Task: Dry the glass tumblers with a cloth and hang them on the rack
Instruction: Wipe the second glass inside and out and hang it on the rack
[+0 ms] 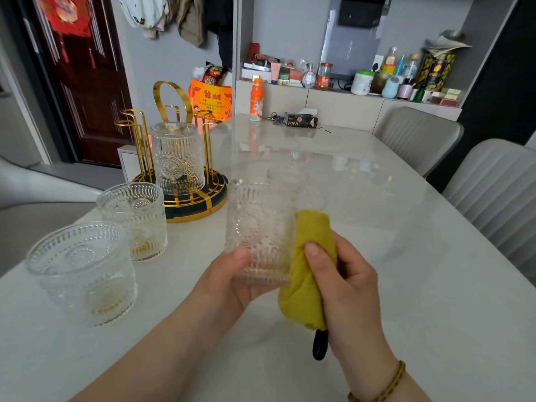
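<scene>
My left hand (229, 281) grips the base of an embossed glass tumbler (259, 227) held above the table, its mouth pointing away from me. My right hand (345, 288) holds a yellow cloth (311, 256) against the tumbler's right side; a black loop hangs from the cloth's lower end. A gold rack (185, 169) with a dark round base stands at the left, with one tumbler (177, 158) hung upside down on a peg. Two more tumblers stand upright on the table at the left, one nearer the rack (135, 219) and one nearer me (84, 271).
The white table (406, 256) carries further clear glasses (287, 178) behind the held tumbler. At its far end are an orange bottle (256, 100), keys and a dark pouch (301, 121). Two grey chairs (493, 192) stand on the right. A cluttered shelf runs along the back wall.
</scene>
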